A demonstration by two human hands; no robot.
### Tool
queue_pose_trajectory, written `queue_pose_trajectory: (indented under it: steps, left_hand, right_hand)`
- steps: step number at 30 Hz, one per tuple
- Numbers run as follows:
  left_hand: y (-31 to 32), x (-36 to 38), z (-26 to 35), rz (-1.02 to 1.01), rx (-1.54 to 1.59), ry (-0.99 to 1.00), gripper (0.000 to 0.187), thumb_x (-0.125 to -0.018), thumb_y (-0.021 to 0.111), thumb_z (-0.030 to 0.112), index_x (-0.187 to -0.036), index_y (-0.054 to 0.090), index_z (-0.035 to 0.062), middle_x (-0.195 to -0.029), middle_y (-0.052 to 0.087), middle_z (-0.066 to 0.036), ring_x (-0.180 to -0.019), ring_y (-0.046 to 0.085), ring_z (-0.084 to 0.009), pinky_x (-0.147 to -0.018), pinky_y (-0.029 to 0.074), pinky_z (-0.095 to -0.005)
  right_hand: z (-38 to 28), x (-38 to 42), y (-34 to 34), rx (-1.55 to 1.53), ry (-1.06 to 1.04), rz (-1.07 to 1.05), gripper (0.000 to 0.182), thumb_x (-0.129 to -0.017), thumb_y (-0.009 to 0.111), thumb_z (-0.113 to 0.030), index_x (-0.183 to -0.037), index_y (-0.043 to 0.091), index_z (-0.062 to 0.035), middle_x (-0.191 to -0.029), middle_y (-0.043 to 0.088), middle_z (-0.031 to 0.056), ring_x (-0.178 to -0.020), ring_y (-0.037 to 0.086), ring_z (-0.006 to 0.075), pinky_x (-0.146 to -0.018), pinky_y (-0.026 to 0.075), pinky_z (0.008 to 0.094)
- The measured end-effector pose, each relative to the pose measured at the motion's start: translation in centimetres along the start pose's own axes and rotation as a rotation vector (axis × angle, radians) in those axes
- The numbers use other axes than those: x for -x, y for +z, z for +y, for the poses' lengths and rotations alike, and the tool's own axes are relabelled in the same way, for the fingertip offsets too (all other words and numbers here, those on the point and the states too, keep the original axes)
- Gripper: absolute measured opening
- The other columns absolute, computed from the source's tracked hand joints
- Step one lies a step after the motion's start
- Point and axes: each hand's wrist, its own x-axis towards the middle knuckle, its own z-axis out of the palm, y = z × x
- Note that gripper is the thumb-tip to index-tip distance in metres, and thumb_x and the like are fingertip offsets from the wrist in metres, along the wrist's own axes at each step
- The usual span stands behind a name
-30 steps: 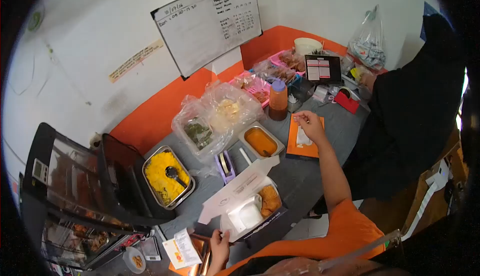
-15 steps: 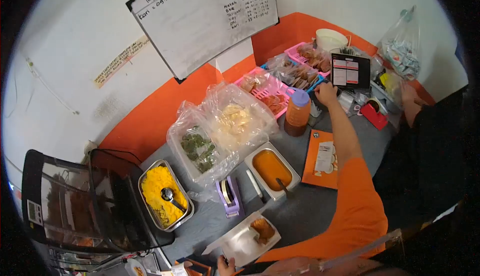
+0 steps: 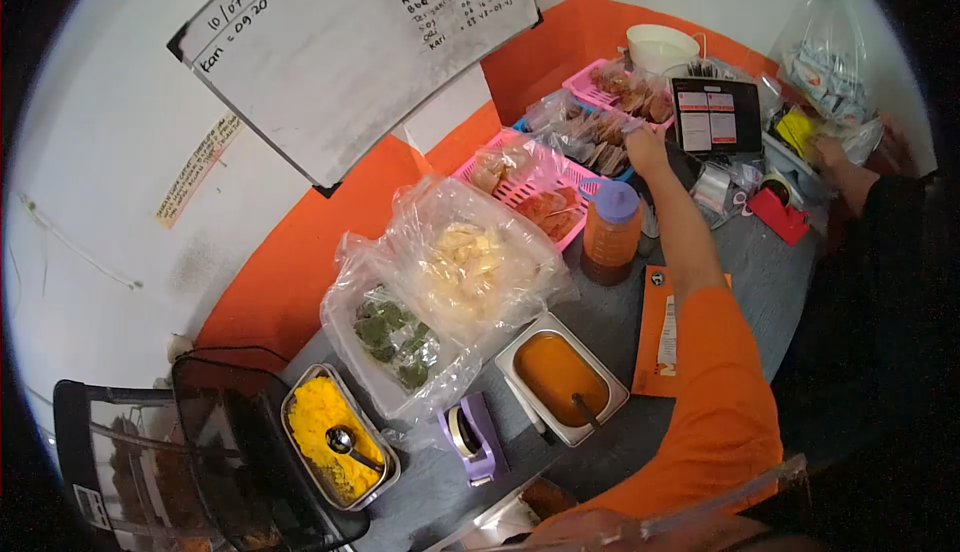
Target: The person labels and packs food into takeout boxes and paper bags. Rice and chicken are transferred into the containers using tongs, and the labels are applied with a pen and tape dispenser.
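At the bottom edge of the frame we see part of a white box (image 3: 505, 526); our left hand is out of view. Right of centre, a sauce bottle (image 3: 612, 235) stands on the bench (image 3: 605, 304). Beyond it our right hand (image 3: 648, 150), the nearer, has curled fingers; we cannot tell how far open, or whether they hold anything. Bagged packets (image 3: 604, 144) lie just left of them, the pile slanting from upper left to lower right, before a pink basket (image 3: 582, 93)
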Motion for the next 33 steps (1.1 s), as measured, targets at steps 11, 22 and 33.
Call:
queue_pose_trajectory:
  steps: [11, 22, 33]
  left_hand:
    - [1.0, 0.3, 0.8, 0.043, -0.011, 0.119, 0.047, -0.081, 0.058, 0.023, -0.115, 0.040, -0.0037, -0.104, 0.049, -0.025, -0.098, 0.047, -0.0363, -0.086, 0.037, -0.0461]
    - [-2.0, -2.5, 3.9, -0.055, -0.274, 0.388, 0.050, -0.079, 0.060, 0.023, -0.115, 0.039, -0.0038, -0.105, 0.046, -0.026, -0.100, 0.044, -0.0373, -0.087, 0.036, -0.0472]
    - [-1.4, -1.7, 4.1, -0.039, -0.319, 0.484, 0.052, -0.078, 0.061, 0.023, -0.115, 0.038, -0.0039, -0.106, 0.043, -0.027, -0.103, 0.041, -0.0383, -0.088, 0.034, -0.0484]
  right_hand:
    - [0.6, -0.2, -1.8, -0.719, -0.051, 0.060, 0.017, -0.073, 0.057, -0.010, -0.089, 0.058, -0.0044, -0.086, 0.056, 0.0197, -0.085, 0.051, 0.0364, -0.072, 0.041, 0.0421]
    - [1.3, 0.6, -2.8, -0.462, 0.128, 0.042, 0.011, -0.070, 0.060, -0.023, -0.078, 0.063, -0.0153, -0.079, 0.062, 0.0108, -0.074, 0.060, 0.0307, -0.065, 0.044, 0.0466]
    - [0.3, 1.0, -1.1, -0.370, -0.027, -0.103, 0.020, -0.075, 0.052, -0.012, -0.095, 0.053, -0.0112, -0.089, 0.063, 0.0100, -0.095, 0.056, 0.0294, -0.082, 0.037, 0.0467]
